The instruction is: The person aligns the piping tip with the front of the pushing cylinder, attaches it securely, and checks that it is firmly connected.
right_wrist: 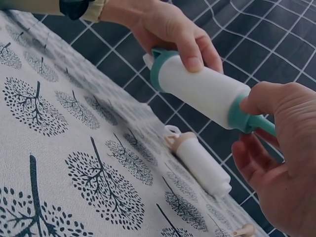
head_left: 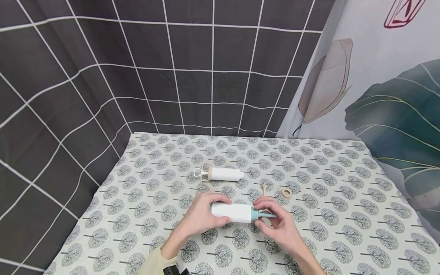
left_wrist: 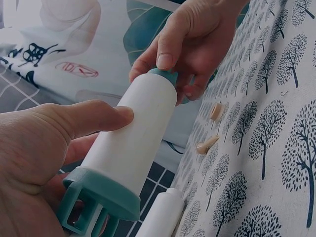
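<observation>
Left hand [head_left: 201, 215] wraps the white body of the teal tube [head_left: 233, 212], thumb along the barrel, fingers curled behind near the caged teal end cap [left_wrist: 94, 205]. Tube is held level, off the cloth [head_left: 343, 229], near centre of the table.

Right hand [head_left: 280, 225] pinches the teal nozzle [head_left: 262, 215] at the tube's right end; thumb and forefinger close round the nozzle collar, other fingers loosely curled below. Whether the nozzle is seated or partly loose: cannot tell.

Far of the hands, a second tube [head_left: 221, 174] with a beige cap lies on the cloth, apart from both hands. To its right and nearer, a small beige nozzle [head_left: 264, 189] and a beige ring [head_left: 286, 193] lie loose, just beyond the right hand.

Risks, judged:
- Grip on the nozzle is by fingertips only; a twist against a smooth barrel could let the tube turn in the left hand rather than the nozzle move.
- If the nozzle frees suddenly, it may drop among the loose beige parts.
- The right wrist sits close to the ring and nozzle; a sweep could knock them away.
</observation>
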{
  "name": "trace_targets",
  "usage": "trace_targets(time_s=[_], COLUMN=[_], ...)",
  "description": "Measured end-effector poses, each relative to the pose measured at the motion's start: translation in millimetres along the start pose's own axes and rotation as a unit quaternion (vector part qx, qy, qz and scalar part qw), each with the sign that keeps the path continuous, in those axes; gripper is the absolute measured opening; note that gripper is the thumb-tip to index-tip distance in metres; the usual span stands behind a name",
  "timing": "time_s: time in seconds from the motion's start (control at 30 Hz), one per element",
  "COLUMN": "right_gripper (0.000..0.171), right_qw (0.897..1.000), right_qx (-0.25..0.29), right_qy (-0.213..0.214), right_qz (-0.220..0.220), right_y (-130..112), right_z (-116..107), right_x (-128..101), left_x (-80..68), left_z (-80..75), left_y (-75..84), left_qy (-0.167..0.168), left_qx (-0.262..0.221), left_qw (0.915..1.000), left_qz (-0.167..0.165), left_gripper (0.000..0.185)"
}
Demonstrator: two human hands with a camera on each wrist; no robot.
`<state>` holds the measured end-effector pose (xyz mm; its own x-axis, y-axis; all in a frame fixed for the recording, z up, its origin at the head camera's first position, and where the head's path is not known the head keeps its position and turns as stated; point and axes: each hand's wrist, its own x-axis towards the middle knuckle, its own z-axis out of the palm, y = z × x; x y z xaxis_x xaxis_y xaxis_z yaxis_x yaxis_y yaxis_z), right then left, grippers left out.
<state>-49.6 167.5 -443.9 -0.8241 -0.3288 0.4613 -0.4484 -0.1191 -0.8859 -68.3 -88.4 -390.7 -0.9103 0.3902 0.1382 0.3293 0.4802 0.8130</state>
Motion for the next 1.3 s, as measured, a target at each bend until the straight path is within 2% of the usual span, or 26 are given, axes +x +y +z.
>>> trace_targets(time_s=[0.17, 0.3, 0.53, 0.87, 1.13, 1.3], right_gripper=[0.041, 0.043, 0.038, 0.034, 0.033, 0.033], right_qw=[1.000, 1.000, 1.000, 1.000, 0.999, 0.999], right_qx=[0.004, -0.006, -0.009, -0.018, -0.030, -0.025], right_qy=[-0.010, -0.001, 0.005, 0.012, 0.026, 0.021], right_qz=[-0.008, 0.011, -0.013, 0.003, 0.038, 0.034], right_y=[1.4, -0.2, -0.6, -0.4, -3.1, -2.5], right_z=[-0.5, 0.8, 2.9, 3.8, 5.5, 4.6], right_x=[0.5, 0.5, 1.2, -0.6, -1.5, -1.0], left_x=[0.2, -0.2, -1.0, -0.6, 0.0, -0.2], left_z=[0.1, -0.2, -1.1, -1.1, -0.1, 0.5], left_y=[-0.1, 0.2, 0.5, 0.0, -0.8, -1.1], left_qy=[0.001, 0.003, 0.001, 0.001, 0.002, 0.003], left_qx=[0.004, 0.009, 0.007, 0.009, 0.006, 0.003], left_qw=[1.0000, 1.0000, 1.0000, 1.0000, 1.0000, 1.0000], left_qz=[0.001, 0.003, 0.000, 0.002, 0.002, 0.000], left_gripper=[0.043, 0.043, 0.044, 0.044, 0.042, 0.042])
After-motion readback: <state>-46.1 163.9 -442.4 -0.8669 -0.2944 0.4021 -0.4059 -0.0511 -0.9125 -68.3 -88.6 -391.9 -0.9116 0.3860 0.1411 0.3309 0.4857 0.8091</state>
